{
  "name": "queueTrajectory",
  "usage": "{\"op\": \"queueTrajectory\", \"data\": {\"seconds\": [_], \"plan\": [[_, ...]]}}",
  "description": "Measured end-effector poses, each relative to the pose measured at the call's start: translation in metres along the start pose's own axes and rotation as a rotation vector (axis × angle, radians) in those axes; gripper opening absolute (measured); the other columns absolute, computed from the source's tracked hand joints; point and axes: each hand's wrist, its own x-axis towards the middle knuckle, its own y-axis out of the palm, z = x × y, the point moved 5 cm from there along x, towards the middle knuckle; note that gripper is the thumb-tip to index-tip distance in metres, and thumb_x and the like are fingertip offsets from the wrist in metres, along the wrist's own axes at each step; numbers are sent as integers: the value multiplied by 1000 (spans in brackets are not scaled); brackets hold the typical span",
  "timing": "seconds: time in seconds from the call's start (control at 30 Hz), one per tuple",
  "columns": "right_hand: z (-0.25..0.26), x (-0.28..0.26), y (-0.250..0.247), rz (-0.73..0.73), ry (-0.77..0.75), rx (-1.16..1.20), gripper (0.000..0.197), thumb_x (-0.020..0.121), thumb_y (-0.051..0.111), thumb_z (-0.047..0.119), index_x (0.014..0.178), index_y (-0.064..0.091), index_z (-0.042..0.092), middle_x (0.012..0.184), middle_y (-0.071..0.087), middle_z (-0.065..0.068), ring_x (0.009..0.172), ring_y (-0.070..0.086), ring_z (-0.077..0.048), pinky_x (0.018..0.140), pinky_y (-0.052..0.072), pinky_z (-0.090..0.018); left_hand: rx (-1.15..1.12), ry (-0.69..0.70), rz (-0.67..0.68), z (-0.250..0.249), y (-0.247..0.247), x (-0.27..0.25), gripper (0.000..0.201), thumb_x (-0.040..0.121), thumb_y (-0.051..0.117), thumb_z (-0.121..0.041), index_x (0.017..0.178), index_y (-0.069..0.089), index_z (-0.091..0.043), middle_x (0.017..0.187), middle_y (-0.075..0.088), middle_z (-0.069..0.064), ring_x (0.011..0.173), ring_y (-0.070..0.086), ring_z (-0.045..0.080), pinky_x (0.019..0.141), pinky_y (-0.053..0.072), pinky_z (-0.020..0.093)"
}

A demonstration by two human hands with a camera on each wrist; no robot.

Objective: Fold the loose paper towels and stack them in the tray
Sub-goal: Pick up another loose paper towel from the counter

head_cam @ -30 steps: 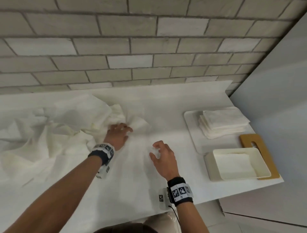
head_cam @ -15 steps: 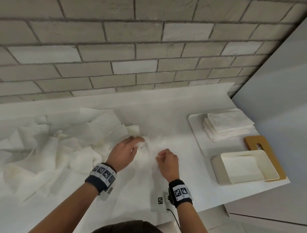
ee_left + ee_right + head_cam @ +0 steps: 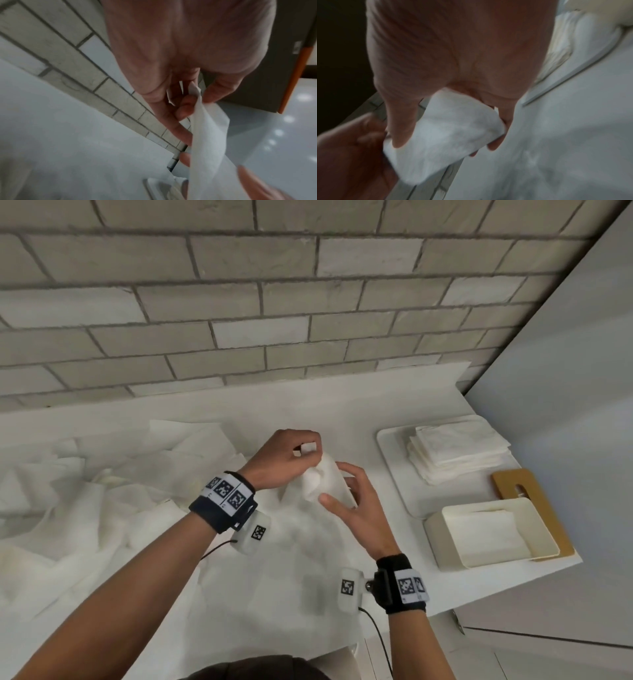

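From my feed, the grey brick-pattern tile wall (image 3: 239, 302) fills the top, with the smooth white counter (image 3: 308, 405) below it. A rumpled heap of loose paper towels (image 3: 102, 474) sprawls over the counter's left side, soft and creased. At the right sits a flat white tray (image 3: 394, 467) with rounded corners, carrying a squared stack of folded towels (image 3: 455, 450). Nearer the edge is a cream rectangular box (image 3: 493, 532) lying on a tan wooden board (image 3: 517, 484). Over the middle, one paper towel (image 3: 325, 481) is lifted off the counter between both hands. My left hand (image 3: 284, 460) pinches its top edge with curled fingertips; my right hand (image 3: 356, 505) wraps thumb and fingers around the bunched, fluffy fold.
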Motion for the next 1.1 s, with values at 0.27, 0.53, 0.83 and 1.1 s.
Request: {"op": "queueTrajectory", "data": {"seconds": [0.27,0.53,0.83,1.1], "plan": [[-22,-13,-51,-317,32,45,14,101,76,28,115,77,22,110,82,5,106,77,-15,98,61,-52,-416,-238,-119,51,21,-3,50,101,48,-36,64,49,-3,89,63,15,86,62,18,83,48,37],[-1,-22,-133,-126,-9,-750,22,102,74,23,121,67,15,91,68,3,75,56,-15,64,39,-17,595,-329,222,138,83,36,81,96,72,-24,162,27,-25,170,22,0,153,24,34,121,34,53],[-36,-59,-284,-337,176,-739,17,97,78,32,108,68,24,92,75,1,84,68,-26,67,44,-33,740,-375,281,119,104,73,50,89,80,-31,135,64,-17,136,60,13,124,60,35,100,49,39],[-110,-46,-347,-284,280,-849,36,99,75,22,132,63,10,120,75,-11,104,68,-33,87,52,-38,487,-259,0,8,134,69,24,92,75,-37,113,65,-29,111,73,-2,119,57,32,98,51,41]]}}
